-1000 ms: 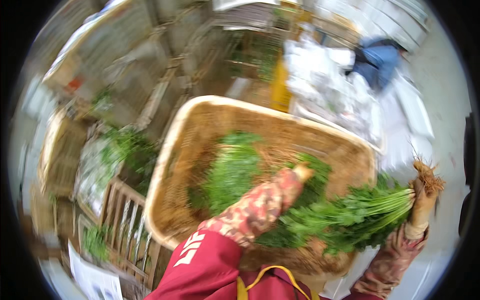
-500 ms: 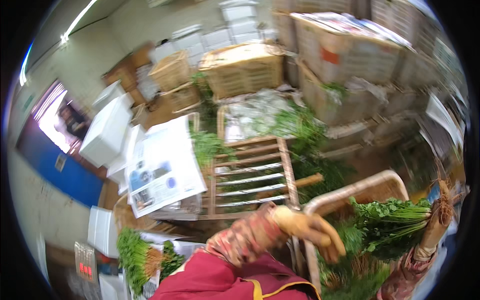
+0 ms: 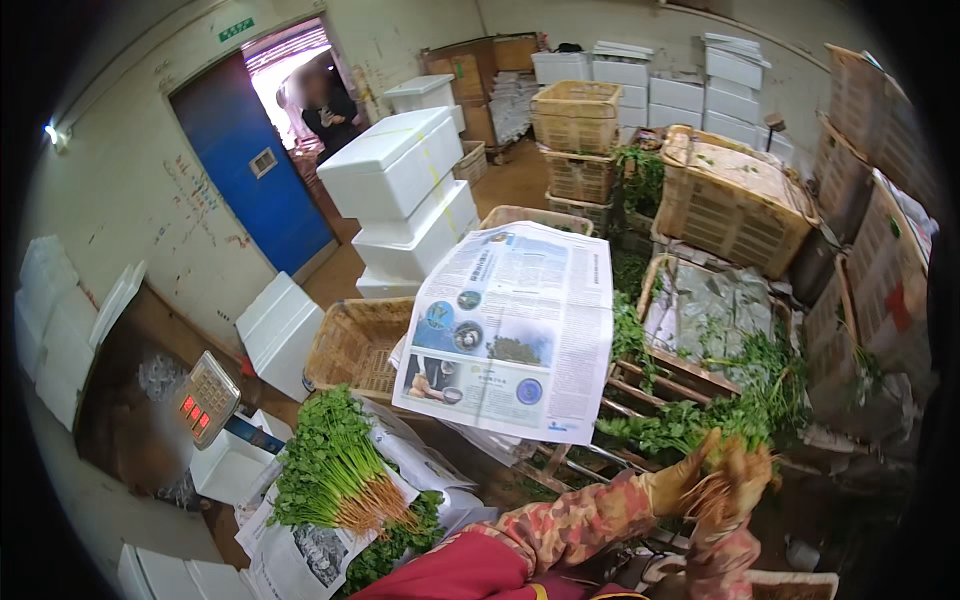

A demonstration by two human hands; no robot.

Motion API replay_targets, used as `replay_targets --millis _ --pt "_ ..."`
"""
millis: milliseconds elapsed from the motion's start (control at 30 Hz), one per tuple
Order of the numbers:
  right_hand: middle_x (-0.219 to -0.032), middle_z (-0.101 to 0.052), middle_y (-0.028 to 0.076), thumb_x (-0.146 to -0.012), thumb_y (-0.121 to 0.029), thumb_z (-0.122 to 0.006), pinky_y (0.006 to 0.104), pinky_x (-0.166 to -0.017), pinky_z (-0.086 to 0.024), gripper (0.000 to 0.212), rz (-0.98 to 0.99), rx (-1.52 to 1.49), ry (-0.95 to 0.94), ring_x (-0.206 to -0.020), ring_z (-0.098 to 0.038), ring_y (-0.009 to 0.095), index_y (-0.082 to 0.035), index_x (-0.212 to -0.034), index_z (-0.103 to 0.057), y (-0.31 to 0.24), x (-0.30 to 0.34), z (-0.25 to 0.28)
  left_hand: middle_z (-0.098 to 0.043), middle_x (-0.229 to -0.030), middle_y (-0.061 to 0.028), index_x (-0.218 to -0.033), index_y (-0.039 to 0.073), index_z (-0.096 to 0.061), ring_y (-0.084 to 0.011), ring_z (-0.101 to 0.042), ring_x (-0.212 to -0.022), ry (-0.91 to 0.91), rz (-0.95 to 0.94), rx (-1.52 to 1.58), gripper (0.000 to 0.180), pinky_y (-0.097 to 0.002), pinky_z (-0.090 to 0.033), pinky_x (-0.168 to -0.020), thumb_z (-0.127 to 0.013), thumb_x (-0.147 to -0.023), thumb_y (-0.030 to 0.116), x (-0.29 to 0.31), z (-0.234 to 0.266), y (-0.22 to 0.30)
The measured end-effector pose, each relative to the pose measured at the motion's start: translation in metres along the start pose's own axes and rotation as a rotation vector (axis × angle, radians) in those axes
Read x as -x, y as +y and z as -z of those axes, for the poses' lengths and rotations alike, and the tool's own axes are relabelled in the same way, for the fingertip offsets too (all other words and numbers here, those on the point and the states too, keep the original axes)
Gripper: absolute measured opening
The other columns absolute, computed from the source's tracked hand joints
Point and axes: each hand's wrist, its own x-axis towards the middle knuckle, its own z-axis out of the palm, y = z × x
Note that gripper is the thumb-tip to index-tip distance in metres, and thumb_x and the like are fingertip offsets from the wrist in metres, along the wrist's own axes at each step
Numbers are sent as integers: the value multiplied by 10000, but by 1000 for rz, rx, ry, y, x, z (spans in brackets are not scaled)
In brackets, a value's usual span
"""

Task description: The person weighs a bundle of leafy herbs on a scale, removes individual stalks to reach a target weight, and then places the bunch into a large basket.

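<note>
Both my hands are close together at the lower right, in tan gloves and patterned sleeves. My right hand (image 3: 742, 487) is closed around the root end of a bunch of coriander (image 3: 735, 418), its leaves pointing away from me over a slatted wooden rack. Against the bunch's near left side is my left hand (image 3: 672, 487), its fingers curved up along the roots; part of its grip is hidden. Another pile of coriander (image 3: 335, 465), with orange-brown roots, lies on newspaper at the left, near a scale display (image 3: 207, 400) with red lit digits.
A newspaper sheet (image 3: 510, 330) covers a stack in the middle, beside a yellow plastic crate (image 3: 365, 345). White foam boxes (image 3: 390, 170) are stacked beyond. Crates (image 3: 735, 200) and greens fill the right side. A person (image 3: 328, 110) stands by the blue door (image 3: 250, 160).
My view has swung left. My right hand has brought the coriander bunch from the far right toward my left hand, which was free with hanging fingers and now meets the bunch.
</note>
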Motion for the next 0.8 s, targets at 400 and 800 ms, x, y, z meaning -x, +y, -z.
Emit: replay_targets --millis 400,800 --pt "-1157 -509 140 -619 -252 -737 598 -1073 -167 504 -53 -646 -592 -1145 -469 357 -119 -1088 -606 -86 36 -38 -603 -1093 -99 -1353 92 -417 -151 -601 -931 282 -283 -646 464 -333 -514 -810 -531 -935 258 100 143 34" --pt "-1256 -503 189 -770 -366 -662 586 -1024 -245 538 126 -911 -1025 -1196 -435 385 -92 -1219 -550 -67 79 -56 -604 -1089 -99 -1279 58 -484 -181 -593 -935 414 -174 -104 408 -359 -479 -829 -510 -942 288 131 169 -31"
